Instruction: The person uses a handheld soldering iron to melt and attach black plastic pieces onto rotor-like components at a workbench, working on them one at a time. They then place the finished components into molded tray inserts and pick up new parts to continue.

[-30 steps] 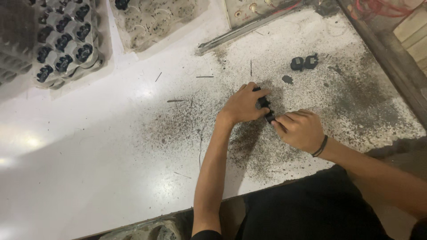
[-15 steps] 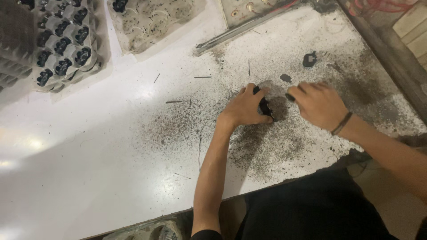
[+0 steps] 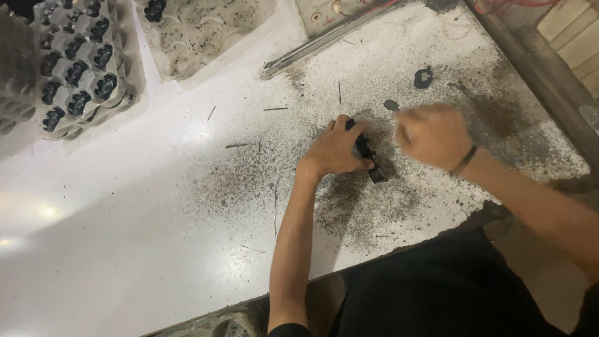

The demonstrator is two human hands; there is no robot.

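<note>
Two hands over a white counter (image 3: 125, 249) dusted with dark grit. Left hand (image 3: 337, 150) pressed down near the counter's middle, fingers curled in a closed grip around a small black part (image 3: 368, 157); only the part's lower end visible, poking out below the thumb toward the counter's near edge. Right hand (image 3: 433, 134) just beside it on the right, blurred, fingers folded inward in a loose fist; cannot tell whether anything inside that grip. Dark band (image 3: 465, 160) around the right wrist. Small gap between right hand and black part, no contact visible.

Beyond the right hand, toward the far edge: one small black piece (image 3: 391, 105) lying flat in the grit, and farther back another black piece (image 3: 423, 77), well apart from both hands. Several thin dark slivers (image 3: 275, 108) scattered left of the left hand. Long metal rail (image 3: 324, 39) lying at a slant along the far side. At the far left corner, a clear moulded tray (image 3: 47, 118) with rows of pockets, many filled with black parts (image 3: 78, 70). Next to it, a second shallow tray (image 3: 199, 37), dusty, with one black part (image 3: 154, 9) at its top edge. Nothing between the hands and the loose black pieces except grit. Dark-clothed torso (image 3: 437, 293) at the near edge of the counter.
</note>
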